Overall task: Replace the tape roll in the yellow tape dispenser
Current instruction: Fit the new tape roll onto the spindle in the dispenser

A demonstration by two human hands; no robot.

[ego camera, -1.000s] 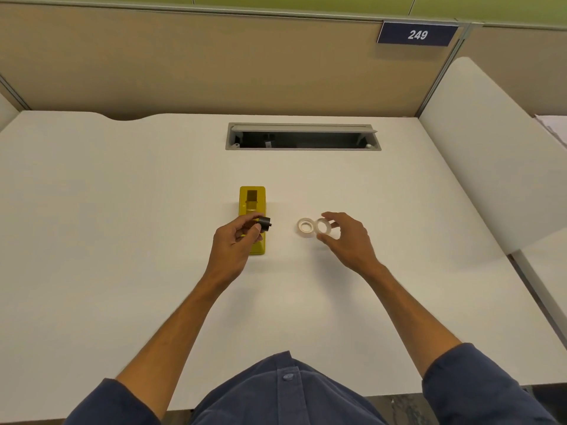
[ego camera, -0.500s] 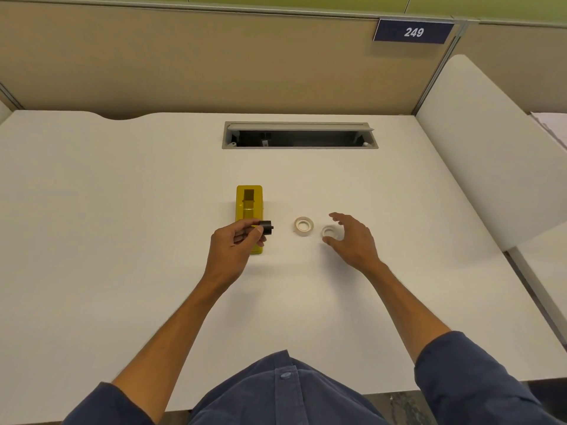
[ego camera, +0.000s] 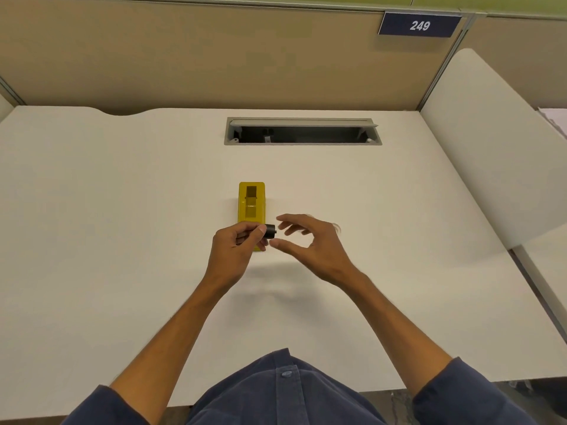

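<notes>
The yellow tape dispenser [ego camera: 251, 204] lies on the white desk [ego camera: 122, 240] with its roll slot bare. My left hand [ego camera: 236, 250] hovers over its near end, pinching a small black spool [ego camera: 270, 231] that points to the right. My right hand [ego camera: 310, 243] is just right of the spool, thumb and fingers apart, with the thumb tip almost touching it and nothing seen in its grasp. The two white tape rolls are hidden behind my right hand; only a faint pale edge [ego camera: 337, 225] shows past the knuckles.
A grey cable tray opening [ego camera: 302, 131] is sunk in the desk behind the dispenser. Beige partition walls [ego camera: 214, 56] close off the back. A white side panel [ego camera: 491, 148] rises at the right. The desk's front edge runs close to my body.
My right hand let go of the small roll, then swept left across both rolls to the spool. My left hand kept the spool nearly still.
</notes>
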